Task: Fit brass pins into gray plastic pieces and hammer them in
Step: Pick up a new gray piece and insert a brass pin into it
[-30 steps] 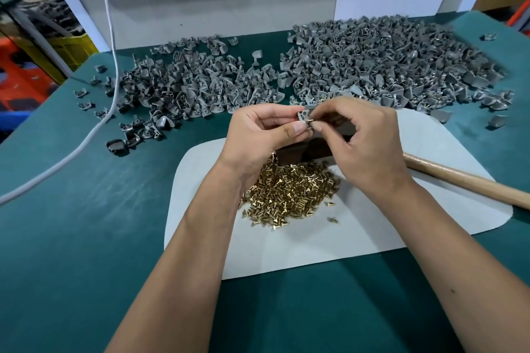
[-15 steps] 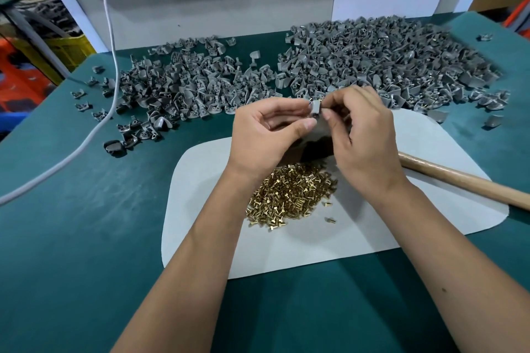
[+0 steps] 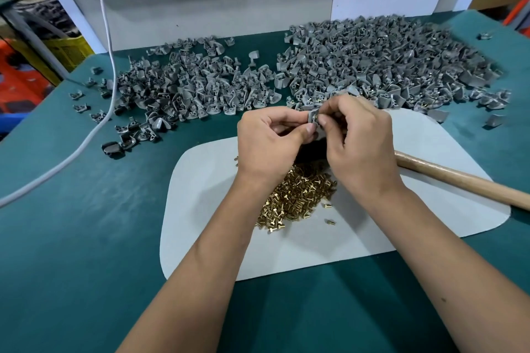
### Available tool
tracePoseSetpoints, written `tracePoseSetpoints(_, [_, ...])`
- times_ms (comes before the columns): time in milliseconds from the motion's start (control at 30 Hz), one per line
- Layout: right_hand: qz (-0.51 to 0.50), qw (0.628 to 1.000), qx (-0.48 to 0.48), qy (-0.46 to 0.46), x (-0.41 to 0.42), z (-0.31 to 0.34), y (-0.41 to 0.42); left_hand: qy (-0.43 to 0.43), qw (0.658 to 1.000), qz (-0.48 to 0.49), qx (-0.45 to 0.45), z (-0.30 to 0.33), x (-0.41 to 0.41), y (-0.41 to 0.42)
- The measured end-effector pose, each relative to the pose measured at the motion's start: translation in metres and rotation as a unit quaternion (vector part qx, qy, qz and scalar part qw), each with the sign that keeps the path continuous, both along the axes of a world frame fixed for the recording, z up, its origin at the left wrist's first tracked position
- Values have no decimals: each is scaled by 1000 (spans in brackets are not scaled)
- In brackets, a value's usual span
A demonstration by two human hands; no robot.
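The surface is dark teal. On it lies a pale grey-white mat with a heap of shiny brass-gold pins. The plastic pieces are mid grey. The hammer handle is light tan wood. The cable is white.

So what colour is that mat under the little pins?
Pale grey-white, the mat, plain with no pattern, seen in the head view.

Wooden handle seemingly runs behind right hand.
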State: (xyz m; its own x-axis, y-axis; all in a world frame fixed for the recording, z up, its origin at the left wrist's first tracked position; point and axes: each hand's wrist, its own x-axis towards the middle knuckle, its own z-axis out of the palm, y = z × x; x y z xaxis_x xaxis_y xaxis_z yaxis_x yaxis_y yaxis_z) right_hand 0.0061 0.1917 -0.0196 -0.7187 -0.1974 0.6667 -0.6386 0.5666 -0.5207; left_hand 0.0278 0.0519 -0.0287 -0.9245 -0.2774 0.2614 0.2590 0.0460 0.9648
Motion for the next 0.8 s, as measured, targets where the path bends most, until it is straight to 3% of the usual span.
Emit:
tracePoseSetpoints(367, [-32, 999, -15, -19, 4, -2, -5, 13, 997, 26, -74, -1, 0, 3])
tracePoseSetpoints(500, [-17, 999, -16, -38, 4, 1, -1, 20, 989, 27, -142, 2, 1, 3])
tracePoseSetpoints(667, [33, 996, 61, -56, -1, 17, 19, 39, 973, 80, -212, 3, 1, -1])
tracePoseSetpoints(733, [-6, 988, 105, -114, -10, 23, 38, 31, 965, 90, -243, 4, 0, -4])
tracePoseSetpoints(800, [-74, 955, 203, -202, -22, 27, 62, 20, 960, 94, -263, 6, -1, -9])
